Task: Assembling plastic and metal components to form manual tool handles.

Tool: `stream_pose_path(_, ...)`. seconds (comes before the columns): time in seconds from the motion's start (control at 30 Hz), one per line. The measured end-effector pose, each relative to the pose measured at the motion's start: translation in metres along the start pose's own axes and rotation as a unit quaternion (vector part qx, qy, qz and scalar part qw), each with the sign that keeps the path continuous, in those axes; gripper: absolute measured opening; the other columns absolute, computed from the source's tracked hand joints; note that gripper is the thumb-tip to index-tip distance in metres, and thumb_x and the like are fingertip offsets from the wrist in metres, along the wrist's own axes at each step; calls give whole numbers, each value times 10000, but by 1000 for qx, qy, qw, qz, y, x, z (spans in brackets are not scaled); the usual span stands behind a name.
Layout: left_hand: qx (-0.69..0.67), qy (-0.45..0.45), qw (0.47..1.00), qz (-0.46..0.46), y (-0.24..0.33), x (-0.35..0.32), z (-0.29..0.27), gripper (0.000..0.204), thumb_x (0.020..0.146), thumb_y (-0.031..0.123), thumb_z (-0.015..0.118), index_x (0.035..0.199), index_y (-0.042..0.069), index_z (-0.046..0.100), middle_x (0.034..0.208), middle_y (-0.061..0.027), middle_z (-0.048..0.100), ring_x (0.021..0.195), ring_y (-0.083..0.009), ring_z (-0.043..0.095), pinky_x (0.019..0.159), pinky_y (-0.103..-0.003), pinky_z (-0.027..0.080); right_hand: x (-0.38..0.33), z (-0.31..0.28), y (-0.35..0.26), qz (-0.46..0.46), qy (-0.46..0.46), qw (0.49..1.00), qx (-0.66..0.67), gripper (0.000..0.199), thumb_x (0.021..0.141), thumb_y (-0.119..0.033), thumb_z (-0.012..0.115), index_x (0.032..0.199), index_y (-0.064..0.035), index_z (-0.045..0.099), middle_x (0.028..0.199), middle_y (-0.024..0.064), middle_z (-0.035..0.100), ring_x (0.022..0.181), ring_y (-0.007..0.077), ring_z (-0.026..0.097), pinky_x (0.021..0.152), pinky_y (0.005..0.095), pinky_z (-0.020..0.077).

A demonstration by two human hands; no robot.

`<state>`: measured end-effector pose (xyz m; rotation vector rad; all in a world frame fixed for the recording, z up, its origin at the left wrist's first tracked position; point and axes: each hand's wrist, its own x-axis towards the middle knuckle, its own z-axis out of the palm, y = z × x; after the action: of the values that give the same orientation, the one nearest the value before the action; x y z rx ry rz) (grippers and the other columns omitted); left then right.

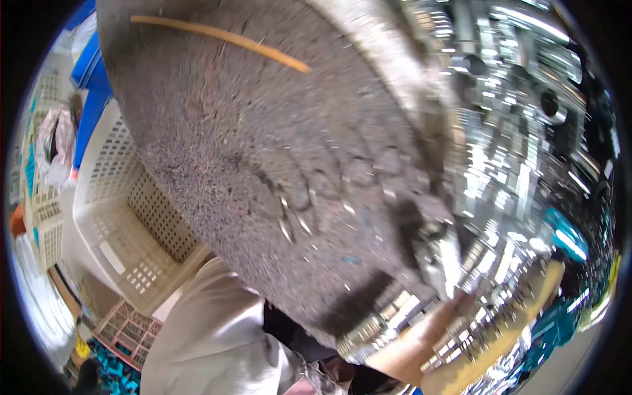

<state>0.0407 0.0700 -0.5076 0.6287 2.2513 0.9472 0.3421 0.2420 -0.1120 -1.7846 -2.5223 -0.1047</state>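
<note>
A silvery metal piece (440, 260) sits at the right side of the grey, felt-like table (276, 118), at the edge of a heap of shiny metal parts (507, 131). The right hand (421, 345) comes in low, just beside it; it is so blurred that I can't tell whether it grips anything. The left hand is out of sight.

Left of the table stands a cream plastic crate (108, 164), tilted in my view, its perforated walls and slotted floor showing. Below it is a pinkish lattice basket (128, 332), with small teal pieces (113, 368) near it; whether they share a container is unclear. Farther up, a blue bin (97, 72) stands near a clear bag (59, 148) with something pale pink inside.

Thin curved metal bits (286, 224) lie mid-table, a tan strip (224, 39) at the far end. The heap crowds the right side, a teal object (566, 234) among it. Pale trousers (204, 336) fill the near edge.
</note>
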Motion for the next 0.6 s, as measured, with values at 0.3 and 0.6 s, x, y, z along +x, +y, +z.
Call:
stream_pose_path(0.3,142,-104,965,192,237,4,-267,242,821,264,619,871,46,710,819,-196,683,790,-411,659,761,-470,533,6,-16,-123,177,41,847,499,267,963,-174,540,1164,-20,624,665,9,569,450,41,416,403,198,304)
stream_pose_path(0.6,79,85,897,426,386,-42,-356,117,786,170,703,813,68,653,785,-124,665,717,-296,667,655,-381,535,-26,-30,-152,79,-89,695,709,293,932,-26,553,1217,26,590,812,77,662,617,103,590,575,233,490)
